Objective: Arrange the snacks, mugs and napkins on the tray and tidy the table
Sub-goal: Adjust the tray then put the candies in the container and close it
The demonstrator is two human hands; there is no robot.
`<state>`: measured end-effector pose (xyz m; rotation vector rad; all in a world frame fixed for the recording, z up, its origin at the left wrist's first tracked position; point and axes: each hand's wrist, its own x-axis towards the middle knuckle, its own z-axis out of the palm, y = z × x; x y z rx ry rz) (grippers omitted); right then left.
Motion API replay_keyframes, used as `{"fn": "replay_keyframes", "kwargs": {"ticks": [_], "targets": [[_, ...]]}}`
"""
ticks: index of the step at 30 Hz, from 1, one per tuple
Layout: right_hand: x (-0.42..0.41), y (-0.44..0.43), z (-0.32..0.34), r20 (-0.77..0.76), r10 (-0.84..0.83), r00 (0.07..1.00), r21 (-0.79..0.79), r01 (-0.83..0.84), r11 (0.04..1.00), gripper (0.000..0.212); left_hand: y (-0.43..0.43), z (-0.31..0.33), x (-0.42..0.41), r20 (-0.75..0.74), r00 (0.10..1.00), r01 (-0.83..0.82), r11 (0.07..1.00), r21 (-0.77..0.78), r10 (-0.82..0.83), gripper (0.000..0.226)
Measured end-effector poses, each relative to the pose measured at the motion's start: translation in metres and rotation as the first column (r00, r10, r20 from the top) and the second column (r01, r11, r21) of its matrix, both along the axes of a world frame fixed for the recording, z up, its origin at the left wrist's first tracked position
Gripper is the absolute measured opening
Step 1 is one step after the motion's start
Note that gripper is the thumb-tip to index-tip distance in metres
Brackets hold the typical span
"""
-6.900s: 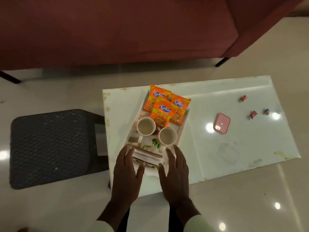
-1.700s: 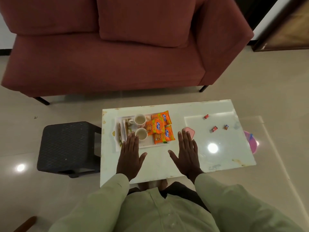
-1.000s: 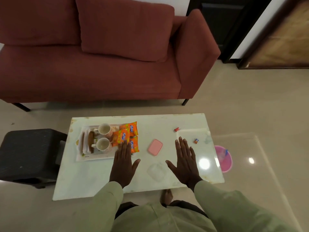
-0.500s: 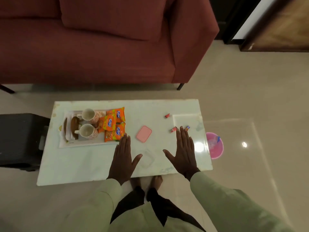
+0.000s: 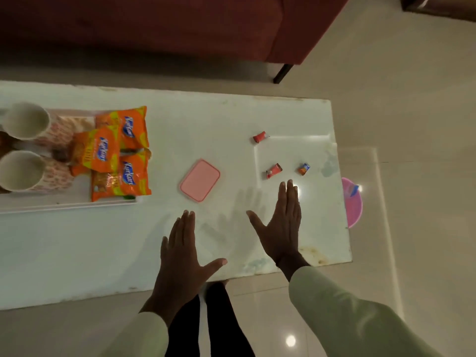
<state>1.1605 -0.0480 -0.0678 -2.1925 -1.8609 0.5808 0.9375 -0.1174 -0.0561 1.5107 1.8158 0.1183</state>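
- Both hands are hanging flat over the near edge of the white bench (image 5: 77, 253), palms down, holding nothing.
- The left hand (image 5: 180, 256) is spread wide with the thumb sticking out to the right, sitting near the middle of the near edge.
- The right hand (image 5: 280, 225) is also splayed wide, fingers pointing toward the far edge, closer to the right end of the bench.
- The white tray (image 5: 64, 204) is sitting at the left end of the bench, partly cut off by the frame.
- Three orange Kurkure snack packets (image 5: 121, 155) are lying overlapped on the right part of the tray.
- Two patterned mugs (image 5: 23, 145) are lying beside the packets, further left on the tray, open mouths facing the camera.
- Can't tell whether napkins are there, that side is cropped and blurry.
- A pink lid (image 5: 199, 180) is lying flat on the bench around the middle, just past the left hand's fingertips.
- Three small candy wrappers are lying loose toward the right end: a red one (image 5: 260, 137) further back, another red one (image 5: 273, 171) just ahead of the right hand's fingertips, and an orange-blue one (image 5: 304, 168) beside it.
- A pink tub (image 5: 354, 210) is peeking out on the floor past the right edge of the bench.
- A dark red sofa (image 5: 180, 21) is running along beyond the far edge.
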Motion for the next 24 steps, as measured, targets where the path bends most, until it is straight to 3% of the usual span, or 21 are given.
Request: {"fn": "replay_keyframes", "kwargs": {"ticks": [3,6,11,17,24], "targets": [[0.003,0.010,-0.039,-0.026,-0.070,0.997,0.011,0.070,0.997,0.109,-0.001,-0.027,0.014,-0.066,0.996,-0.055,0.998,-0.020,0.054,0.139],[0.010,0.019,-0.067,-0.016,-0.094,0.995,0.026,0.094,0.995,0.114,-0.007,-0.042,0.023,-0.079,0.991,-0.110,0.994,0.015,0.111,0.136],[0.023,0.030,-0.083,-0.010,-0.185,0.983,0.041,0.185,0.982,0.120,-0.009,-0.045,0.032,0.025,0.985,-0.171,0.978,0.115,0.170,0.120],[0.050,0.052,-0.085,-0.067,-0.390,0.918,-0.029,0.389,0.921,0.132,0.020,-0.042,0.035,0.092,0.991,-0.111,0.980,0.164,0.097,0.120],[0.061,0.102,-0.091,-0.013,-0.167,0.986,-0.050,0.166,0.985,0.143,0.056,-0.045,0.038,0.105,0.994,-0.053,0.982,0.179,0.034,0.118]]}}
